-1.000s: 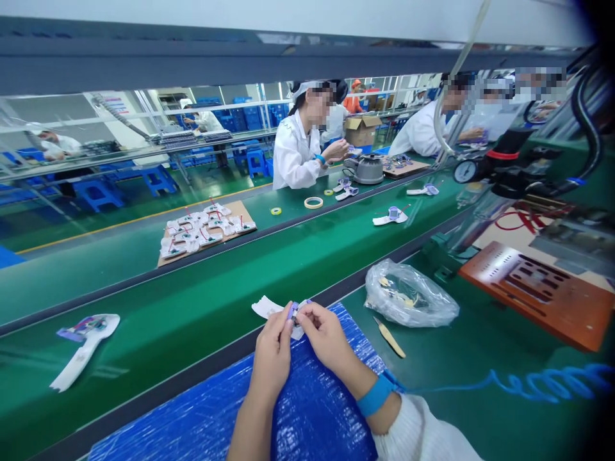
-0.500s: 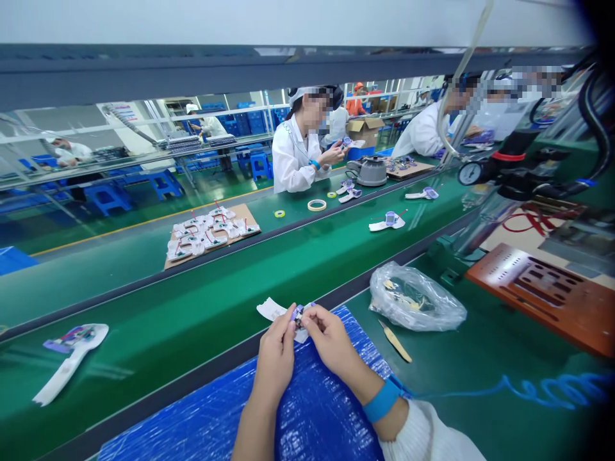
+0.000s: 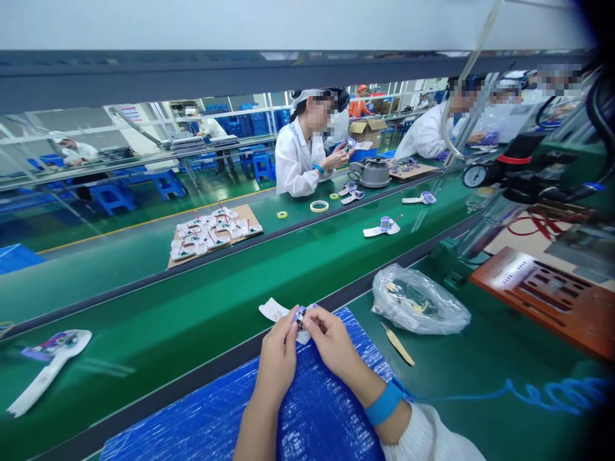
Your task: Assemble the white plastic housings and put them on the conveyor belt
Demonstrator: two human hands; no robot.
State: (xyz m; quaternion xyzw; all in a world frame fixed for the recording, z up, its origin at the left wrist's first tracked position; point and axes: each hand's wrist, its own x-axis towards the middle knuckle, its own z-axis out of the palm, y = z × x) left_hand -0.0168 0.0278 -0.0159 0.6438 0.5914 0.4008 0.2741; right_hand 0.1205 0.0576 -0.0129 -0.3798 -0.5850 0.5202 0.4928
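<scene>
Both hands meet over the near edge of the green conveyor belt, around a small white-and-purple plastic housing with electronics in its head. My left hand is closed on its purple side, thumb and fingers pinching. From the right, my right hand pinches the same head with thumb and forefinger. The fingers hide most of the small parts between them. The white handle end sticks out to the left, past the fingertips. Below the hands lies a blue plastic-wrapped pad.
Right of my hands lie a pointed tool with a wooden-looking handle and a clear bag of small pale parts. An orange fixture plate stands farther right. Similar housings ride the belt. A co-worker sits across.
The housings on the belt have shifted left, the nearest one toward the left edge of view. My hands keep nearly the same grip; the view has moved slightly.
</scene>
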